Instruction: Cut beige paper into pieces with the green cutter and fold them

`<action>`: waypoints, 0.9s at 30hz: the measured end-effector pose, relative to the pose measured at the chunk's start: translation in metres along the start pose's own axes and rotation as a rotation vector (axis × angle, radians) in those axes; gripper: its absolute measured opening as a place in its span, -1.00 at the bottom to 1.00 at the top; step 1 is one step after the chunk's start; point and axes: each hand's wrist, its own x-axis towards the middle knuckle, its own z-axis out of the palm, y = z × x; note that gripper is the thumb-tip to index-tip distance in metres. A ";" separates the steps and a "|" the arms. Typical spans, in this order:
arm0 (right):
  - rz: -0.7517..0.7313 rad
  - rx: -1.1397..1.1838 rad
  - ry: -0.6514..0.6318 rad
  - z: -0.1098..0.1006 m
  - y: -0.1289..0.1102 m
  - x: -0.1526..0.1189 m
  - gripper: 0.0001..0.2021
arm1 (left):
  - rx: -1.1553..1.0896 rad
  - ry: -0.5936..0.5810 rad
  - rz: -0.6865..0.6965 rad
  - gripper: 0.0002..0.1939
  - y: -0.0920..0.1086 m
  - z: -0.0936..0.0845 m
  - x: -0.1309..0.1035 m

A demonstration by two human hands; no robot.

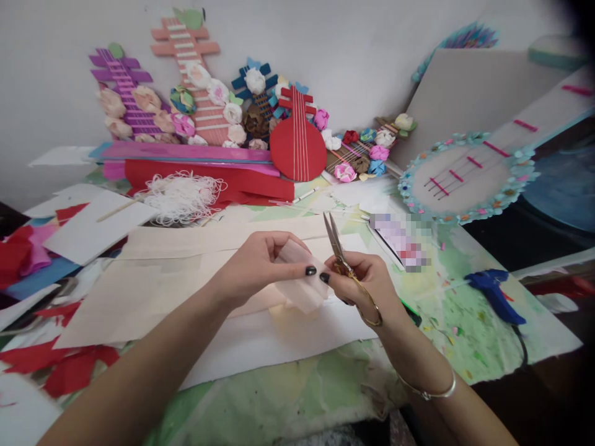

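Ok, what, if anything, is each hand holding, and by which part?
The left hand pinches the thin pale sheet by its upper edge; the right hand pinches its right edge and holds scissors by their gold handles, blades up.

Looks forward and down from the head, above and behind the left hand (253, 266) and right hand (367, 282), near enough to centre both; faces across the table (288, 402) toward the wall (297, 37).

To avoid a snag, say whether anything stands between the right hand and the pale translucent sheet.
Nothing visible does: the right hand touches the edge of the sheet, and the scissors point up beside it.
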 end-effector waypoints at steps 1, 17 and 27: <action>0.003 0.014 0.003 0.000 0.000 0.001 -0.85 | -0.016 -0.027 -0.018 -0.75 -0.001 0.000 0.000; -0.160 -0.625 -0.121 -0.039 -0.015 -0.013 -0.75 | 0.016 -0.055 -0.074 -0.91 -0.003 -0.002 -0.001; -0.364 -0.900 -0.080 -0.040 -0.021 -0.022 -0.64 | 0.074 -0.009 -0.084 -0.92 0.002 0.003 -0.003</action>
